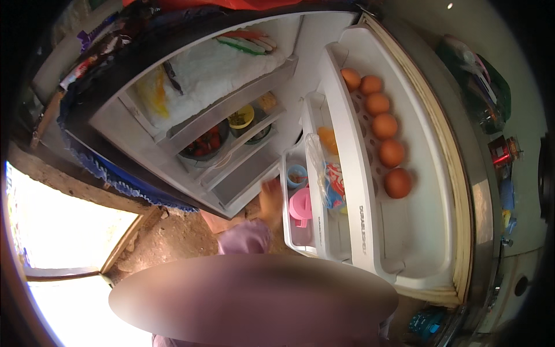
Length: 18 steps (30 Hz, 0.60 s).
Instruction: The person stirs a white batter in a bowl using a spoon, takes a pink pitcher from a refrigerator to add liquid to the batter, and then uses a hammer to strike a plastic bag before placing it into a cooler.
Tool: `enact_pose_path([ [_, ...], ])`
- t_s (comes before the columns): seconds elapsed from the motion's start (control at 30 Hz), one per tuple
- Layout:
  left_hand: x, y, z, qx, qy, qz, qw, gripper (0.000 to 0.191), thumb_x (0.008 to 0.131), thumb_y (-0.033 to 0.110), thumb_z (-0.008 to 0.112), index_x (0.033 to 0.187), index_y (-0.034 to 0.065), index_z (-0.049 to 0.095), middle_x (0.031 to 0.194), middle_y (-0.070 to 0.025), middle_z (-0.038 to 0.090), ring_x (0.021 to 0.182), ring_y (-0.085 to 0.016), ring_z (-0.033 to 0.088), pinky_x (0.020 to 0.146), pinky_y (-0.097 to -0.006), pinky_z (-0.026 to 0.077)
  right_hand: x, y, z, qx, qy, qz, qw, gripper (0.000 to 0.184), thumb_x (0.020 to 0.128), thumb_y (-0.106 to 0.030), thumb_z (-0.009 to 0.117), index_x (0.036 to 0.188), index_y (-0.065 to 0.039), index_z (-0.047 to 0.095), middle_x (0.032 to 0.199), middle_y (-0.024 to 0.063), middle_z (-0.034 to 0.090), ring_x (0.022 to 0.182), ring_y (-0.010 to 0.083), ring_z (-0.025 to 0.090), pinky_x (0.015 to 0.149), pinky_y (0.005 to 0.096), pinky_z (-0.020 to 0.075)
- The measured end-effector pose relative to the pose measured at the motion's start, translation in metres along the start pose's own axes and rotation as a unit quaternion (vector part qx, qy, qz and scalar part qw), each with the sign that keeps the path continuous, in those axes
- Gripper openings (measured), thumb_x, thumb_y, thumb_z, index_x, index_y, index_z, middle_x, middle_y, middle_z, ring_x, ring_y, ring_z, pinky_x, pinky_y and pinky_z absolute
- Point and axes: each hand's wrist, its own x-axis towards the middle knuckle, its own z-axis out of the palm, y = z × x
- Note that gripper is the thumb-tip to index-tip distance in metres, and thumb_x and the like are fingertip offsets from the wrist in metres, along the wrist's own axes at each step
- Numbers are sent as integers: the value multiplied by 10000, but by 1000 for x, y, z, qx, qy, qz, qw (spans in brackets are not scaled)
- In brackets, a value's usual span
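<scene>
Before me an open refrigerator (pixel 97 121) shows its shelves, and its door stands swung out to the right. My left hand is out of view. Between the cabinet and the door is a blurred patch of skin (pixel 271 201) beside mauve cloth (pixel 245 236); it may be my right hand, but I cannot tell it from a foot. Nearest to it, a pink lidded jug (pixel 300 204) and a small light-blue cup (pixel 296 175) stand in a low door bin. Several brown eggs (pixel 384 126) sit in a row in the upper door shelf (pixel 416 234).
Thick frost (pixel 208 82) lines the freezer compartment. Below it are a bowl of red produce (pixel 204 145) and a yellow bowl (pixel 241 116) holding something green. The middle door bin holds a printed plastic packet (pixel 336 184). Brown floor (pixel 169 243) lies under the cabinet.
</scene>
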Motion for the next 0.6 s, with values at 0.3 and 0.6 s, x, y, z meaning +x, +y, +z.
enact_pose_path([
  [0.3,-88,-175,66,225,-281,-121,925,287,804,327,536,823,50,606,793,-107,630,799,-258,595,706,-339,429,37,7,11,-37,12,-2,999,535,898,-398,392,1301,-85,229,1094,103,451,978,196,480,829,349,384],
  [0.6,-108,-116,44,26,-260,-146,954,251,840,266,550,767,29,590,690,-28,581,649,-128,519,633,-283,417,89,-10,53,-4,-63,-86,994,531,904,-394,375,1313,-93,220,1120,105,438,990,202,477,827,354,386],
])
